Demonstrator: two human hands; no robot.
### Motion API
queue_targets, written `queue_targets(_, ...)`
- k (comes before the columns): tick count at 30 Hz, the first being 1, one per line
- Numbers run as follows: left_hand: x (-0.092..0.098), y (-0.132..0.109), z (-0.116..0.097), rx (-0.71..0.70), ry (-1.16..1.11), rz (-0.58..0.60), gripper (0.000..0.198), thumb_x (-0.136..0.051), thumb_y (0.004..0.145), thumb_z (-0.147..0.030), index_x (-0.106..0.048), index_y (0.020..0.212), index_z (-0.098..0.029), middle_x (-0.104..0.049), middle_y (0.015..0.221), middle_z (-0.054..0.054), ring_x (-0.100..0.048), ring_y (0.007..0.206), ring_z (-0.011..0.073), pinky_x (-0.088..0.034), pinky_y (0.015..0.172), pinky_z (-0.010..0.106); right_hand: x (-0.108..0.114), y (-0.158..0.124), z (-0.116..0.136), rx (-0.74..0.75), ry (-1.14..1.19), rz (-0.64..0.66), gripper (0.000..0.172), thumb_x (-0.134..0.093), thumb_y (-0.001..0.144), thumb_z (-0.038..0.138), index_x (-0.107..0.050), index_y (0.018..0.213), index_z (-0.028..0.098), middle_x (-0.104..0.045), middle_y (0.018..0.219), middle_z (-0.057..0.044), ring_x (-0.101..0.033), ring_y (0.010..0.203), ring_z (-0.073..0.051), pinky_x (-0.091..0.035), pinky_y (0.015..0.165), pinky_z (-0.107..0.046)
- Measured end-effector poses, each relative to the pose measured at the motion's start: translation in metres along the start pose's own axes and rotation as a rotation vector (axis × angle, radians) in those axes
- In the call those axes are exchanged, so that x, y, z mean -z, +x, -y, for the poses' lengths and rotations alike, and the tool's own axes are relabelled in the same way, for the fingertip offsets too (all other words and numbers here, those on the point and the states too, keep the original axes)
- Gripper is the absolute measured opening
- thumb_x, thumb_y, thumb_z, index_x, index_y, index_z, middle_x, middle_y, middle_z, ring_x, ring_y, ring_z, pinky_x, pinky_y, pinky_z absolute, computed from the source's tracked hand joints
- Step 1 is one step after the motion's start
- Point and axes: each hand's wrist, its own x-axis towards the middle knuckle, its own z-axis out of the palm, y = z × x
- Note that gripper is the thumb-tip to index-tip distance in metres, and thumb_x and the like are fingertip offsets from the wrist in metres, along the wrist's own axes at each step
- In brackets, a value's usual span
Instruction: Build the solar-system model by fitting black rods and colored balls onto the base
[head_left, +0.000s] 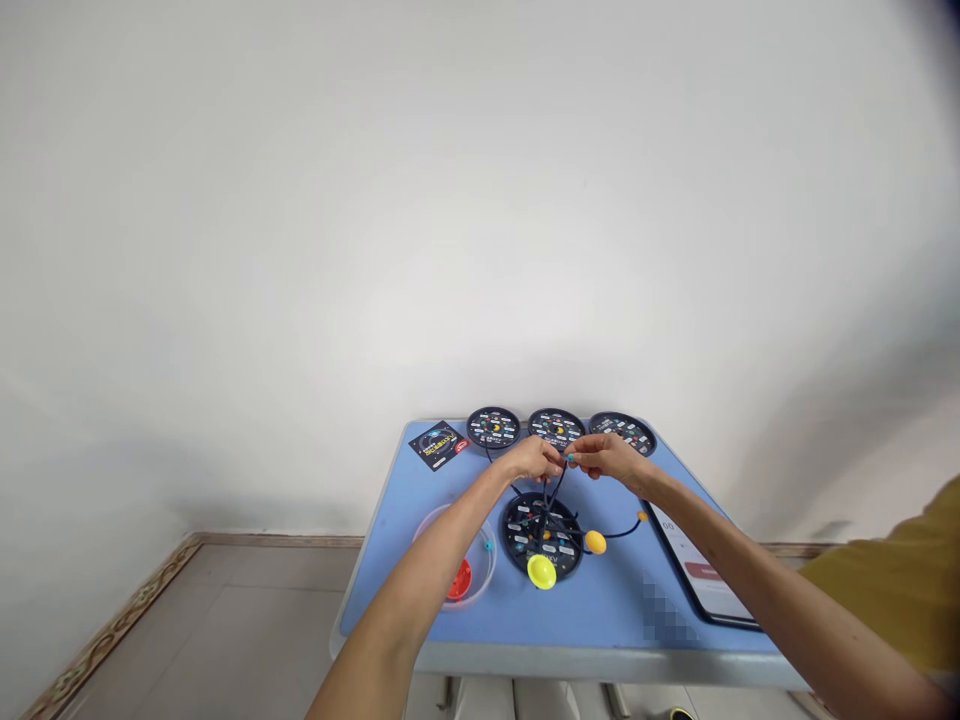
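Note:
A solar system model with a round black base (517,560) stands on the blue table, with several curved black arms (551,533) fanning out from its middle. A yellow ringed planet (541,572), an orange ball (595,542) and a smaller orange ball (642,516) sit on arm ends. Above the base, my left hand (534,459) is closed in a pinch at the tip of a raised black arm. My right hand (609,457) pinches a tiny teal ball (570,457) right beside that tip. Whether ball and arm touch is too small to tell.
Three round black discs (493,427) line the back edge near the wall. A dark printed card (437,446) lies at back left. A clear tub (491,575) with a red part (460,580) is partly behind my left forearm. A tablet (701,570) lies at right.

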Motion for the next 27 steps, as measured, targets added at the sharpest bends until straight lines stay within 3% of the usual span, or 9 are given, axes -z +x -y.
queue_targets(13,-0.0019,0.0011,0.0046,-0.021,-0.070,-0.013,0.012,-0.064,0.074,-0.019,-0.072,0.077,-0.010,-0.064,0.068,0.000,-0.052,0.054,0.0068,-0.041,0.052,0.019,-0.0048,0.0037,-0.0016,0.120,-0.237,-0.003,0.020,-0.060,0.063,0.027,-0.070,0.075,0.014,-0.053,0.050,0.004,-0.046,0.050,-0.011,-0.036,0.048,-0.024)
queue_targets(27,-0.0035,0.0012,0.0063,-0.026,-0.056,-0.038,0.018,-0.068,0.072,-0.028,-0.074,0.078,-0.012,-0.067,0.069,0.002,-0.055,0.056,0.0086,-0.045,0.056,0.021,-0.0060,0.0016,0.0049,0.210,-0.472,-0.017,0.021,-0.052,0.069,0.024,-0.069,0.076,0.016,-0.056,0.056,0.002,-0.049,0.053,-0.014,-0.037,0.050,-0.024)
